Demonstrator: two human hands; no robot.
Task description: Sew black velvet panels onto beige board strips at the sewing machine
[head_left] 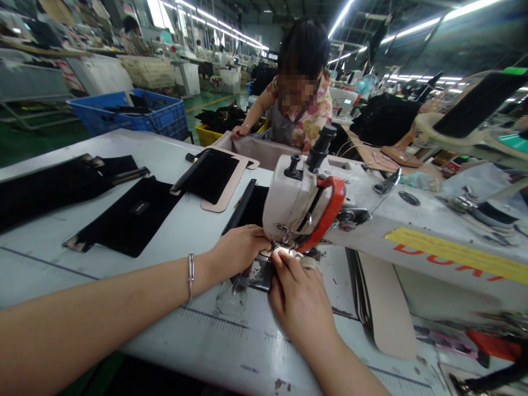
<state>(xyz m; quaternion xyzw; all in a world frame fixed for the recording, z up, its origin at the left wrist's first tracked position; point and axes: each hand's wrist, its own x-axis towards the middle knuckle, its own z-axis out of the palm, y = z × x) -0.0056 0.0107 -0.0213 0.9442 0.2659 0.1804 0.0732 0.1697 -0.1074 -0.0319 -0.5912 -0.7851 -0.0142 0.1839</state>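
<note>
From here, the left hand [243, 247], curled, and right hand [305, 300], half-spread, meet under the sewing machine [284, 201], probably for close control; whether either grips anything, I can't tell.

overhead tube glare, wide-angle stretch, blurred edges

Red "DUR…" lettering [447, 260] on sewing machine [355, 190] — partly under yellow tape [457, 254], "400" and "450" on table scale [223, 320]
</note>
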